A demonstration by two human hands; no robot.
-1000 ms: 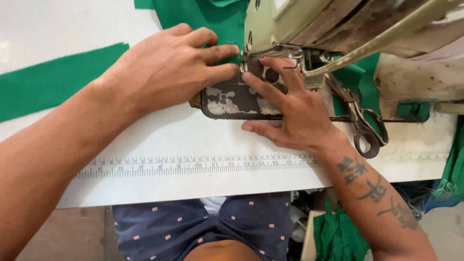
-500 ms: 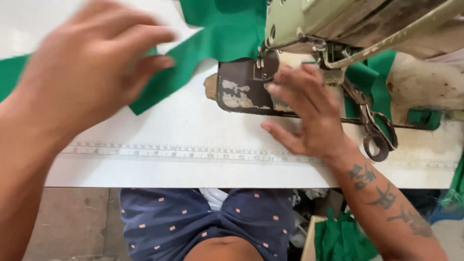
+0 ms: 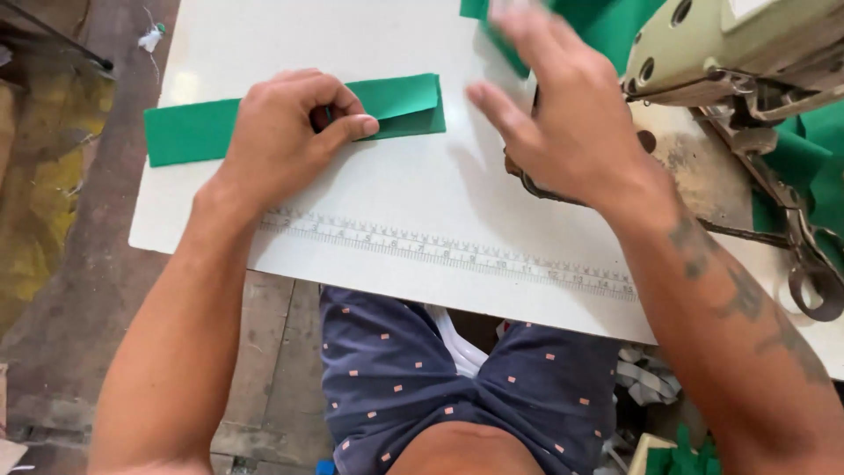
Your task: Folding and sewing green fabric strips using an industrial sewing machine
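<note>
A folded green fabric strip (image 3: 397,104) lies flat on the white sewing table (image 3: 396,202), left of the machine. My left hand (image 3: 286,136) rests on the strip's middle, fingers curled and gripping its edge. My right hand (image 3: 563,114) hovers blurred above the table with fingers spread, holding nothing, just left of the sewing machine head (image 3: 738,44). More green fabric (image 3: 607,18) is bunched behind the machine at the top.
A measuring tape strip (image 3: 457,251) is stuck along the table's front edge. Scissors (image 3: 804,255) hang at the right beside more green cloth (image 3: 818,158). The worn metal machine bed (image 3: 677,167) lies under my right wrist. Dirty floor lies to the left.
My left hand has pulled the green strip leftward away from the needle and laid it flat on the table. My right hand has lifted off the machine bed.
</note>
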